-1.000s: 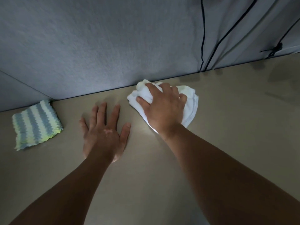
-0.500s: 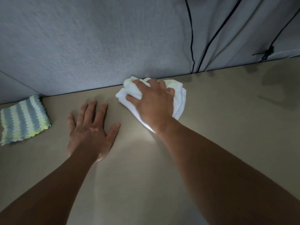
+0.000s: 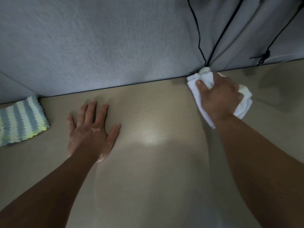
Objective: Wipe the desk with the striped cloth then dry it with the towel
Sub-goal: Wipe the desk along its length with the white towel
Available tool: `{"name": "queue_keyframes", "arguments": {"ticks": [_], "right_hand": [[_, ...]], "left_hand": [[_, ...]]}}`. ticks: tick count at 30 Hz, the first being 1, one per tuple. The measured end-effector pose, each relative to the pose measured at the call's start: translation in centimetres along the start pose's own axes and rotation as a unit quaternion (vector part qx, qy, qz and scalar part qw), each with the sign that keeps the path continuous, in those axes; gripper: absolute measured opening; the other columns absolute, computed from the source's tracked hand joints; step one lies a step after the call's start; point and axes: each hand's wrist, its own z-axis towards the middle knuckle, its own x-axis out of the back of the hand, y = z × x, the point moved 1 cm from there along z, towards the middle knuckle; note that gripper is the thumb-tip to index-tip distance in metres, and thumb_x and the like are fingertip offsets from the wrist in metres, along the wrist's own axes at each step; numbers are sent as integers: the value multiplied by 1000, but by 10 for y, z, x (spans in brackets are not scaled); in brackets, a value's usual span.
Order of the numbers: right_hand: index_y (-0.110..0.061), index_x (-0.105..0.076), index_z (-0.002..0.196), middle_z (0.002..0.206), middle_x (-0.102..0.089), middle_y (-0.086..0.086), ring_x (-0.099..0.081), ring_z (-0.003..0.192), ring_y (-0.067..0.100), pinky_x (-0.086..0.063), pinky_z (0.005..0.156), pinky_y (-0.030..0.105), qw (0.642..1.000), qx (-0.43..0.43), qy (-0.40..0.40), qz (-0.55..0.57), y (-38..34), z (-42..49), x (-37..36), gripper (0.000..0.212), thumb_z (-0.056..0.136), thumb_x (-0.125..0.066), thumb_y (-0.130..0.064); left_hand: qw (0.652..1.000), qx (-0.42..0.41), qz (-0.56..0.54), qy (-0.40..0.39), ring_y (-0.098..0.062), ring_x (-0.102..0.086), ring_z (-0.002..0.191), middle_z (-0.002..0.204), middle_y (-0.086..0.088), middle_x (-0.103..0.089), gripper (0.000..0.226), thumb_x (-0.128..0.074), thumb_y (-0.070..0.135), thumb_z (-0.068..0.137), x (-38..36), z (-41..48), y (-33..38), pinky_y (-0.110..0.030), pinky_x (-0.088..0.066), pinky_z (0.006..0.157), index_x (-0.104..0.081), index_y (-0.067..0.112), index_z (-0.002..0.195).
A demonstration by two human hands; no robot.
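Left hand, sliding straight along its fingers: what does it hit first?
Probably the grey partition at the back edge of the desk; only bare surface lies between it and the left hand. The striped cloth sits off to the left, outside that line.

Probably an office: beige desk (image 3: 156,162) against grey fabric partition (image 3: 98,43) with cables (image 3: 199,40).
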Motion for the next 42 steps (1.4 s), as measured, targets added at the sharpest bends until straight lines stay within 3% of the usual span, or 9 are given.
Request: {"name": "queue_keyframes", "arguments": {"ticks": [5,9,14,19,24,28,33,42], "right_hand": [[-31,-67,127,112,-71,5,-62,95,33,-44,80,45,997,71,9,4,-54,-101,8,49,93,-58,-65],[-37,-65,127,118,-67,-2,-61,99,29,-43,86,46,981,183,-45,50,-75,-186,23,48,89,-59,-66],[-36,-68,122,115,-68,-7,-62,100,25,-41,87,46,961,256,-67,77,-54,-185,26,47,93,-49,-69],[-34,-68,128,116,-69,0,-61,102,29,-42,86,46,976,206,-32,60,-37,-128,13,49,94,-54,-67],[-36,-64,131,123,-69,1,-62,106,31,-43,85,47,993,116,-24,24,-4,-56,8,49,94,-54,-67],[-33,-64,127,123,-68,4,-61,109,33,-45,89,49,998,65,-22,2,35,-2,9,52,95,-47,-71],[-30,-64,113,116,-67,3,-61,109,32,-47,94,50,1000,8,-18,13,71,56,14,51,93,-45,-73],[-30,-65,128,117,-69,9,-61,103,34,-44,84,48,998,-47,23,-26,34,7,11,50,95,-54,-65]], "left_hand": [[1000,-3,2,2,-25,-3,159,171,-5,-12,83,-4,77,91,1,1,0,-59,-8,125,-15,35,161],[1000,1,0,-6,-25,-4,158,171,-5,-13,82,-7,76,91,2,2,1,-61,-9,124,-16,34,161],[1000,14,-15,-18,-29,-8,157,168,-11,-17,85,-14,72,92,9,5,18,-64,-11,122,-27,21,158],[993,-110,-3,-30,-28,-4,159,171,-7,-9,76,-7,69,95,10,17,75,-66,-6,122,-16,31,160],[987,-155,-16,-27,-28,-3,159,170,-6,-8,69,-17,65,101,12,45,137,-66,-9,123,-12,31,160],[989,-138,-20,-47,-22,15,158,173,0,10,71,-6,69,98,7,58,162,-61,2,125,2,38,162],[989,-136,6,-50,-22,21,157,172,0,16,76,5,73,94,7,57,161,-60,2,126,9,38,162],[990,-130,14,-61,-22,22,157,171,0,18,78,6,74,91,9,59,164,-59,1,126,13,39,160]]}}
